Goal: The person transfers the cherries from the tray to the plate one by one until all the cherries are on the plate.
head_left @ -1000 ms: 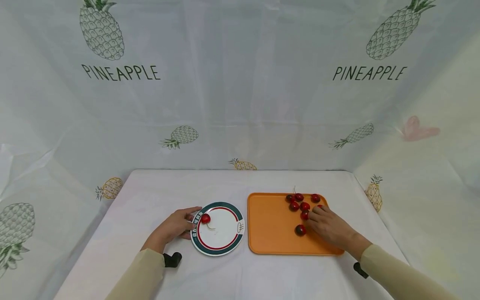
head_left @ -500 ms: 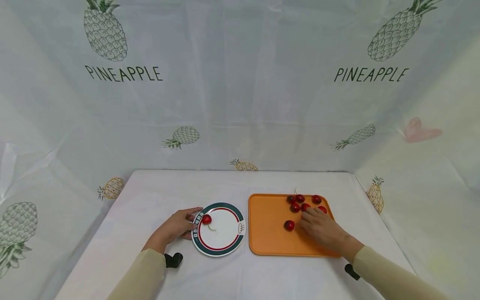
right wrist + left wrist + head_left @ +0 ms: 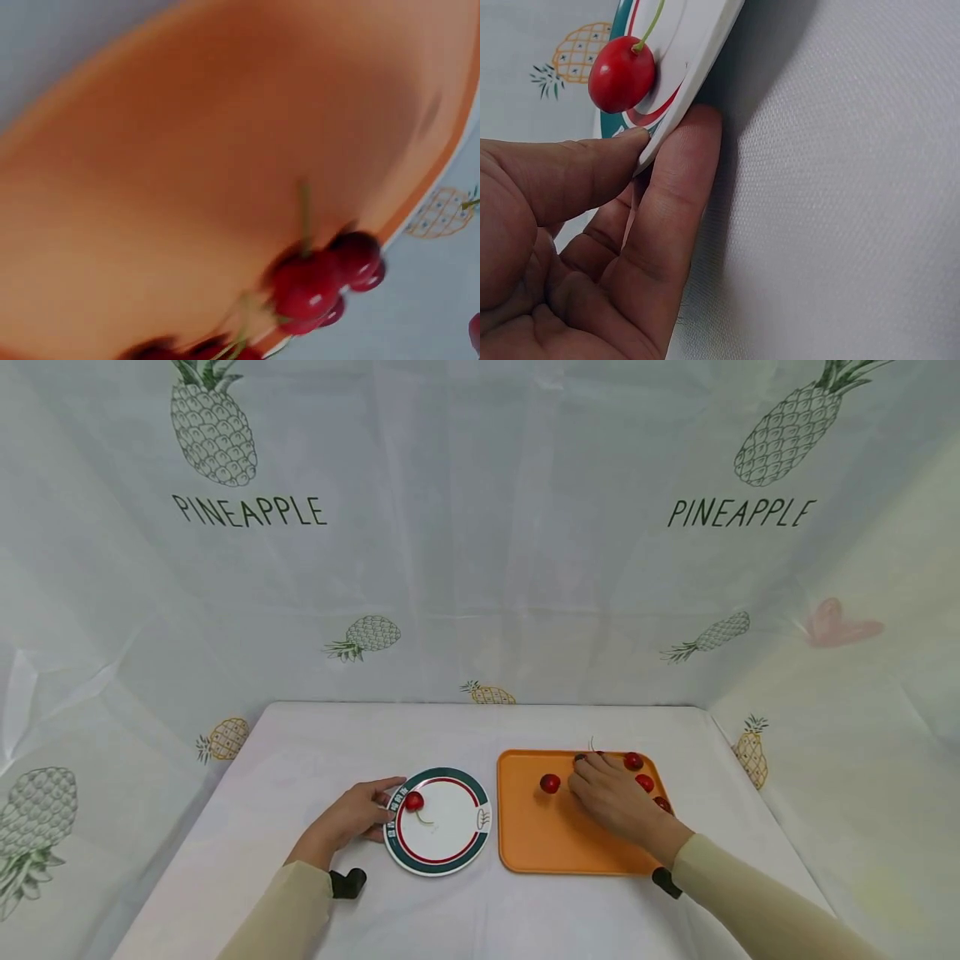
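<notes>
In the head view, my left hand (image 3: 347,820) pinches the left rim of a white plate (image 3: 461,839) with a green-and-red border. The left wrist view shows the thumb on top and a finger under the rim. One red cherry (image 3: 621,75) with a green stem lies on the plate near the thumb. My right hand (image 3: 618,800) is over the orange tray (image 3: 525,839), fingers bent. A dark red cherry (image 3: 550,783) hangs left of its fingertips, with a shadow below; it seems held by its stem, which is too small to see. Several more cherries (image 3: 307,289) lie on the tray.
Plate and tray stand side by side on a white-covered table (image 3: 360,739), with a narrow gap between. Loose cherries (image 3: 643,782) lie near the tray's right side, others partly hidden behind the right hand. A pineapple-print curtain (image 3: 480,568) surrounds the table's back and sides.
My right hand has moved left and toward the back of the tray, and the dark red cherry has travelled with it. The left hand and the plate stay in place.
</notes>
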A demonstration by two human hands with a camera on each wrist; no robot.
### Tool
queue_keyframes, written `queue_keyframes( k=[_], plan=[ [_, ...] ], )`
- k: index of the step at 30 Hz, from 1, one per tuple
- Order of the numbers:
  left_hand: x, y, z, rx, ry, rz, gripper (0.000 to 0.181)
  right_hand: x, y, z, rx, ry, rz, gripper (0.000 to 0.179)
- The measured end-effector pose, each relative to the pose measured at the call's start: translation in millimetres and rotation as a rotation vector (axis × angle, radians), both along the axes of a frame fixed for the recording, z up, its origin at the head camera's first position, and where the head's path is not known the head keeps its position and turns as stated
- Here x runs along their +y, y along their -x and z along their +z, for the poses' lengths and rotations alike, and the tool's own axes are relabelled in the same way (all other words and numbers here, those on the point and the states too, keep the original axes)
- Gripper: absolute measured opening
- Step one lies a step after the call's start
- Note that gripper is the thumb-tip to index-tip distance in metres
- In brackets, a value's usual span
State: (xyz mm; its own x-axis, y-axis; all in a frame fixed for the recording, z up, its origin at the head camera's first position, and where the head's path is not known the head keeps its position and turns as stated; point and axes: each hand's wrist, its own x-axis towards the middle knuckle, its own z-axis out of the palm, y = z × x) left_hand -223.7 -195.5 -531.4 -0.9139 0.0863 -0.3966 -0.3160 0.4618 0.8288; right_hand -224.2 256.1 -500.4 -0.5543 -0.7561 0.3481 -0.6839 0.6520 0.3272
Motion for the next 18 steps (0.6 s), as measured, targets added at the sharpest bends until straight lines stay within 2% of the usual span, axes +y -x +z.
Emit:
queue_keyframes(
  k=[18],
  plan=[
    [0.3,-1.9,1.8,0.001,-0.011,0.000,0.066,-88,18.4,11.3,-0.024,-0.097,-0.050,0.020]
  ],
)
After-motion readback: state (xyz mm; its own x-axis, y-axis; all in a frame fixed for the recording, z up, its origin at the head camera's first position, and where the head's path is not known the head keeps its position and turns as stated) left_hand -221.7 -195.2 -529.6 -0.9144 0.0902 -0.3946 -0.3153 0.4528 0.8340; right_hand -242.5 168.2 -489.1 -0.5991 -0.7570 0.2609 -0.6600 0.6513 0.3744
